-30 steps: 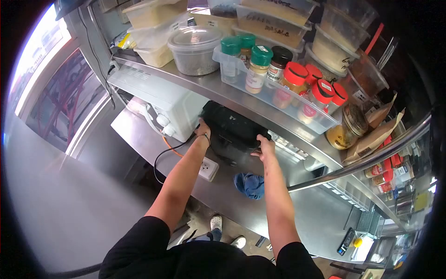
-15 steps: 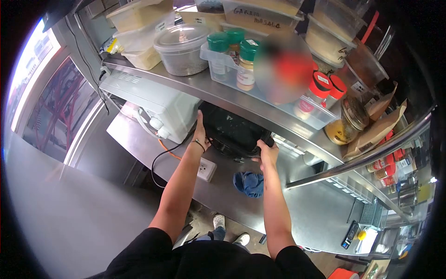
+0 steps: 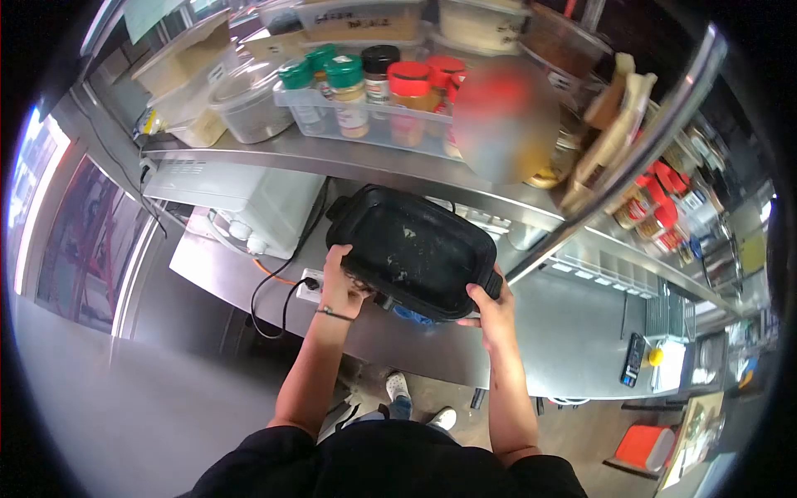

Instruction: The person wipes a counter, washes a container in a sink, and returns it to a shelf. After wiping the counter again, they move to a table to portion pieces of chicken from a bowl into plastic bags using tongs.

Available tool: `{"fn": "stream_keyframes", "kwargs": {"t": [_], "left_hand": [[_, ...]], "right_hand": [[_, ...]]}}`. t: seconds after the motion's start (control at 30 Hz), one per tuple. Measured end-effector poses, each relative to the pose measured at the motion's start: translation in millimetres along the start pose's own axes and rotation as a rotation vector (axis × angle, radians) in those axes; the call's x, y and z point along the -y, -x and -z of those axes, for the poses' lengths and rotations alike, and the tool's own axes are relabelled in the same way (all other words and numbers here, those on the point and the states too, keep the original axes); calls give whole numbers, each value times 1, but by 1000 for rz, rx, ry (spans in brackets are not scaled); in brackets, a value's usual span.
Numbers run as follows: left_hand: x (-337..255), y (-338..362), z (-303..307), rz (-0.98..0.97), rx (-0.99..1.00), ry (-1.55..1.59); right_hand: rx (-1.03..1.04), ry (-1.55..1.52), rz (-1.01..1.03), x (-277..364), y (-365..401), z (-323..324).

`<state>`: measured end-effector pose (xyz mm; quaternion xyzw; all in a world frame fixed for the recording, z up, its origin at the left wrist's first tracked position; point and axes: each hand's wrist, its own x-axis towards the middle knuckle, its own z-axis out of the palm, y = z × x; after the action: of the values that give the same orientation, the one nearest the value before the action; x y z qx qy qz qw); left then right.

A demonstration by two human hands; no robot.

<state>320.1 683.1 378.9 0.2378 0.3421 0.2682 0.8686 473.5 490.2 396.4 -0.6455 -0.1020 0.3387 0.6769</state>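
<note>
A black rectangular pan (image 3: 415,249) with a raised rim and pale marks inside is held up over the steel counter. My left hand (image 3: 340,286) grips its near left edge, with a dark band on the wrist. At the right end, my right hand (image 3: 492,307) closes round the handle, thumb on top. Part of a blue cloth (image 3: 413,315) shows beneath the near rim. Left of the pan stands a white appliance (image 3: 249,203), and a black plug sits in a white socket block (image 3: 310,285) by my left hand.
Above, a steel shelf (image 3: 365,170) bears tubs and a clear bin (image 3: 374,124) of spice jars. A metal rail (image 3: 614,174) slants across the right. Farther right lie a black device (image 3: 633,360) and a yellow round object (image 3: 656,357). A red seat (image 3: 646,448) stands below.
The pan has come out from under the shelf toward me, held by both hands, and its inside shows more fully. It now covers most of the blue cloth. The camera view has shifted.
</note>
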Motion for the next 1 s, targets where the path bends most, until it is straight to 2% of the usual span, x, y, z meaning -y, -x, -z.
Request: {"fn": "stream_keyframes", "kwargs": {"t": [0.1,0.17,0.27,0.47,0.53,0.67,0.83,1.0], "left_hand": [[13,31,-8,7,-30,-49],[26,47,-6,45,40,-69],[44,95,-27,61,30,-143],[118,165,-47,127,166,-206],[149,190,-54,148,288,-233],[219,249,-74,280,380,-309],[323,323,-94,564,537,-407],[438,401,-123,800,710,-498]], "right_hand": [[6,0,14,7,39,22],[-33,-19,32,4,64,38],[-66,-43,52,-6,103,71],[-251,-55,76,-25,208,148],[-319,-50,76,-30,252,177],[-456,-69,104,-56,346,235],[-691,-154,153,-82,479,301],[-982,-171,107,-113,602,364]]}}
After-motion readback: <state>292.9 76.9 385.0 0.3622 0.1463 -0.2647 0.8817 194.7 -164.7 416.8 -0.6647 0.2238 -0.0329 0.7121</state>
